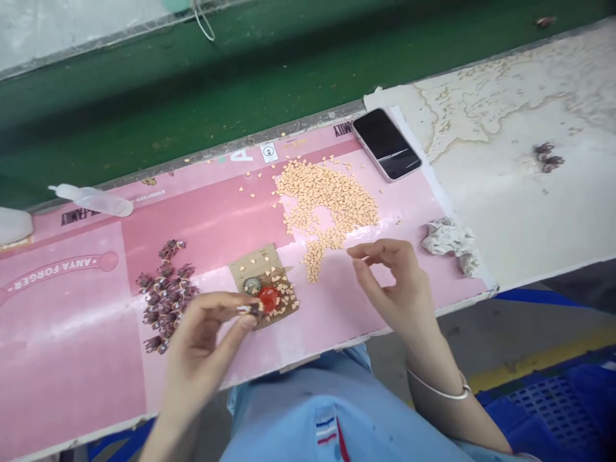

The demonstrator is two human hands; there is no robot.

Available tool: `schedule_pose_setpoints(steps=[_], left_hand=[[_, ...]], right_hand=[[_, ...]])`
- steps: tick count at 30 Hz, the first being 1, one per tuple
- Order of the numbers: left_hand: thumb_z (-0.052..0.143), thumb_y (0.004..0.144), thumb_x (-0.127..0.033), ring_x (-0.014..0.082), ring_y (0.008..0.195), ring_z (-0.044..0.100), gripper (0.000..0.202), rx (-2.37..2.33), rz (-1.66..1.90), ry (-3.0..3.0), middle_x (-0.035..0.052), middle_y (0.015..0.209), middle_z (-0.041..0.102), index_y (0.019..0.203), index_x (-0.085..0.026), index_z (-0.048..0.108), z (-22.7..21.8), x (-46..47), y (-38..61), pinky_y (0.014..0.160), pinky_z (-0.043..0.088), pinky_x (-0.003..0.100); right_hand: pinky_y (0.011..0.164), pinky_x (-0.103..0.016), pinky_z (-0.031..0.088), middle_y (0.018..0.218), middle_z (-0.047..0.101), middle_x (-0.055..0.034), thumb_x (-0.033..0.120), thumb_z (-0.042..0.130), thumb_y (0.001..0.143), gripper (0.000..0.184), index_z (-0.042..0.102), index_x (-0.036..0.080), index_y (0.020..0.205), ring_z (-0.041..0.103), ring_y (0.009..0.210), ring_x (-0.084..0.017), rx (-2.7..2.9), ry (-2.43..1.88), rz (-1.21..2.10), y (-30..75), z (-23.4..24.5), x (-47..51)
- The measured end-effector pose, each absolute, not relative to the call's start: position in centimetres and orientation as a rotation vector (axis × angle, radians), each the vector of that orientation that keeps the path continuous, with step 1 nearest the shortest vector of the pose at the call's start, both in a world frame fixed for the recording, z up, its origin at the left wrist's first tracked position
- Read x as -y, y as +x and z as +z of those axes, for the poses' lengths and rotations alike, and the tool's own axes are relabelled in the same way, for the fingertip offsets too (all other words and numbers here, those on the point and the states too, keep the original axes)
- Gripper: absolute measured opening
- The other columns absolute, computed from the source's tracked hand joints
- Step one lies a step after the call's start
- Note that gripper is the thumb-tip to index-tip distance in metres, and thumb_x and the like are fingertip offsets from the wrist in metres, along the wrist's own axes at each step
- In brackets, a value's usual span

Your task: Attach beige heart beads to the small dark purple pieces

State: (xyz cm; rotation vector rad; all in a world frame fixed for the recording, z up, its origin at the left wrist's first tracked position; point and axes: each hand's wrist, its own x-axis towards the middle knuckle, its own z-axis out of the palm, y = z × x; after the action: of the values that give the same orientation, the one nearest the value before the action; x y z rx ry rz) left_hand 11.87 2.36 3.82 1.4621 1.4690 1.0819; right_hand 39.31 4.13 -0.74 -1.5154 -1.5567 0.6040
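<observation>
Between the thumb and forefinger of my left hand (206, 340) is a small dark brown figure piece (250, 309) with a pale spot at one end. It hangs over a cardboard square (260, 260) that carries a red round cap (268, 298), a grey ridged cap (251, 286) and scattered tan bits. My right hand (397, 282) hovers to the right, thumb and forefinger drawn together in a pinch; anything between the tips is too small to make out. Just beyond it spreads a pile of tiny tan heart-shaped pieces (332, 196). Left of the cardboard lies a heap of similar brown figure pieces (166, 295).
A phone (387, 144) lies at the back right of the pink mat (72, 327). Crumpled white tissue (447, 237) sits nearer me. A clear squeeze bottle (94, 199) rests at the back left. More brown pieces (548, 157) lie on the white surface at right.
</observation>
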Motion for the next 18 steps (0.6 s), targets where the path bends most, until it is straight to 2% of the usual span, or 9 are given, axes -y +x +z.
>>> schedule_pose_setpoints(steps=[3,6,8,11,15,18], left_hand=[[0.08,0.085,-0.044,0.0194,0.082,0.078,0.034,-1.69,0.926,1.69,0.0035,0.093,0.08,0.108,-0.021,0.073,3.8,-7.3,8.6,0.08,0.069,0.034],[0.079,0.08,-0.036,0.0233,0.093,0.077,0.035,-1.861,0.822,1.705,0.0051,0.097,0.08,0.105,-0.012,0.074,3.3,-15.2,6.5,0.097,0.065,0.05],[0.075,0.085,-0.031,0.0215,0.101,0.075,0.036,-1.986,0.819,1.696,0.004,0.103,0.079,0.112,-0.008,0.071,2.7,-20.9,5.8,0.106,0.059,0.051],[0.067,0.094,-0.034,0.0198,0.104,0.073,0.045,-2.151,0.799,1.652,0.0038,0.111,0.077,0.126,-0.002,0.063,1.7,-28.1,5.5,0.106,0.058,0.049],[0.065,0.099,-0.036,0.021,0.11,0.069,0.048,-2.252,0.737,1.631,0.008,0.122,0.073,0.126,0.003,0.059,0.1,-32.6,4.8,0.112,0.054,0.049],[0.068,0.097,-0.033,0.02,0.121,0.063,0.052,-2.252,0.754,1.671,0.0133,0.145,0.058,0.132,0.002,0.054,-0.5,-32.3,4.3,0.12,0.046,0.045]], right_hand=[[0.063,-0.035,0.058,0.093,0.074,-0.0048,0.03,0.06,0.098,0.006,0.058,0.025,0.102,0.071,0.074,-0.021,1.708,-1.683,0.423,42.9,-3.1,-4.5],[0.063,-0.035,0.056,0.087,0.073,-0.0048,0.025,0.058,0.096,0.003,0.059,0.025,0.099,0.07,0.075,-0.023,1.719,-1.714,0.387,43.6,-4.6,-4.8],[0.064,-0.035,0.056,0.089,0.074,-0.0053,0.024,0.059,0.096,0.005,0.06,0.025,0.101,0.07,0.077,-0.023,1.746,-1.708,0.398,43.0,-4.9,-5.2],[0.07,-0.036,0.058,0.095,0.076,-0.0061,0.025,0.061,0.097,0.005,0.061,0.025,0.102,0.072,0.082,-0.024,1.811,-1.671,0.423,41.6,-4.8,-5.9],[0.069,-0.034,0.055,0.092,0.075,-0.0056,0.025,0.06,0.1,0.001,0.06,0.025,0.099,0.072,0.083,-0.024,1.89,-1.638,0.42,40.8,-4.5,-6.7],[0.067,-0.033,0.051,0.085,0.072,-0.0052,0.024,0.056,0.102,0.009,0.059,0.025,0.093,0.068,0.079,-0.023,1.938,-1.626,0.424,40.7,-4.4,-7.2]])
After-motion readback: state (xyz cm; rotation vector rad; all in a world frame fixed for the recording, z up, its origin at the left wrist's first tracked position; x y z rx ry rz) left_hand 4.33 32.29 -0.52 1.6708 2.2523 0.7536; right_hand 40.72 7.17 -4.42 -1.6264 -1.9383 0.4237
